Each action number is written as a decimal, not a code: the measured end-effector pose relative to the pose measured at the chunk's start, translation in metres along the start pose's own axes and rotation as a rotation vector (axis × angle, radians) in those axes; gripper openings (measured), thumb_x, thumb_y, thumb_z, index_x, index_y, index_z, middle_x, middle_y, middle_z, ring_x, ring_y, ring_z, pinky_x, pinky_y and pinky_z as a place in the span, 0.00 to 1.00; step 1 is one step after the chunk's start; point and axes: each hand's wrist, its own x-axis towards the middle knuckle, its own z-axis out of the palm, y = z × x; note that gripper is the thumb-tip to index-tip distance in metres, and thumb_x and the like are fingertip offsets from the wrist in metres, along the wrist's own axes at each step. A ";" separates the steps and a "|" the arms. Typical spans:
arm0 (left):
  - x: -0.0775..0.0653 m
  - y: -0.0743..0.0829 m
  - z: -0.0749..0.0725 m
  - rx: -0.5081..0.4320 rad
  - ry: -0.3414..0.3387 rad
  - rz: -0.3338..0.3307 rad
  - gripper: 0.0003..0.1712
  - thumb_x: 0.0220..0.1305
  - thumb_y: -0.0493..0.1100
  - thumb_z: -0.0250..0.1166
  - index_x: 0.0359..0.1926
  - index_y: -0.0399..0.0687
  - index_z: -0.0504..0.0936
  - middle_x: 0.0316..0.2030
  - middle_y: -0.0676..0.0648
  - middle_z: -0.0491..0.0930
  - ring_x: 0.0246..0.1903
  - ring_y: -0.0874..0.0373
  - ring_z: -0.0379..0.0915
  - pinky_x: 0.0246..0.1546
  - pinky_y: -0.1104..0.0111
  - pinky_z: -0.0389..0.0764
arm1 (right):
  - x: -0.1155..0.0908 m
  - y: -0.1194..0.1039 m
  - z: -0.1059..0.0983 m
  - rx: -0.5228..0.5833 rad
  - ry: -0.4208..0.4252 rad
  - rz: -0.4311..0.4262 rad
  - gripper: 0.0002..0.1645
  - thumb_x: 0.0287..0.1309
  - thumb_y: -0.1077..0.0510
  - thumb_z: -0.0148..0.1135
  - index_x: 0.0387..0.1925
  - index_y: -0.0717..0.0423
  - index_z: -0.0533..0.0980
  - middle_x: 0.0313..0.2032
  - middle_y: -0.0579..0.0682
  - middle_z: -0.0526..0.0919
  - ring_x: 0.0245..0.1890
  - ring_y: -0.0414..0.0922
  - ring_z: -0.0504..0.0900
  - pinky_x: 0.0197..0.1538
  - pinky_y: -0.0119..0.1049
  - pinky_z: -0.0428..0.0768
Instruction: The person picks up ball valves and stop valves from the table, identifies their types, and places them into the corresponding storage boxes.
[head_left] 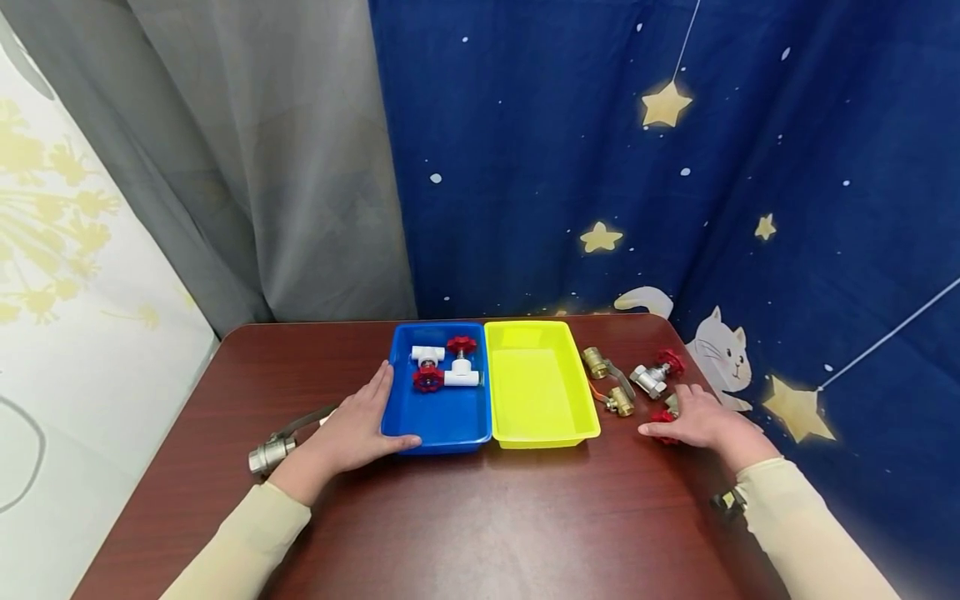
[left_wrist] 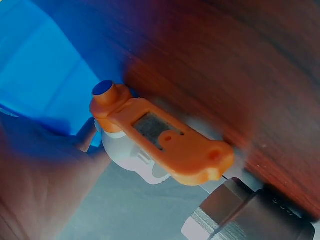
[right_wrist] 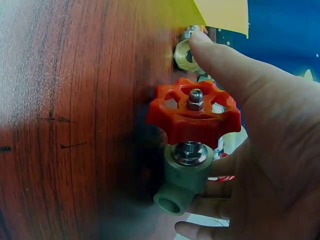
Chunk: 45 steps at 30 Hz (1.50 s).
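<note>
Green valve (right_wrist: pixel 187 172), long axis slanted, handwheel (right_wrist: pixel 190 132) nearward

Left tray (head_left: pixel 442 423) coloured blue, right tray (head_left: pixel 536 392) bright yellow. White tee valves (head_left: pixel 461 377) topped with red handwheels (head_left: pixel 428 380). Brass-coloured valves (head_left: pixel 620 402) fitted with orange lever, grey lever. Silver valve (head_left: pixel 649 382), grey-green valve (right_wrist: pixel 187 172) capped in red. White valve (left_wrist: pixel 125 152) fitted with orange handle (left_wrist: pixel 180 142). Table (head_left: pixel 525 517) grained reddish-brown. Navy curtain (head_left: pixel 525 125) printed with yellow stars, white dots. Sleeves (head_left: pixel 817 525) coloured cream.
</note>
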 end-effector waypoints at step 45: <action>-0.001 0.001 0.000 -0.026 -0.001 -0.004 0.78 0.62 0.80 0.69 0.90 0.39 0.39 0.89 0.36 0.42 0.82 0.26 0.52 0.69 0.29 0.72 | 0.003 0.008 0.015 -0.073 0.070 -0.035 0.65 0.53 0.27 0.79 0.64 0.80 0.68 0.53 0.73 0.79 0.53 0.67 0.78 0.58 0.68 0.83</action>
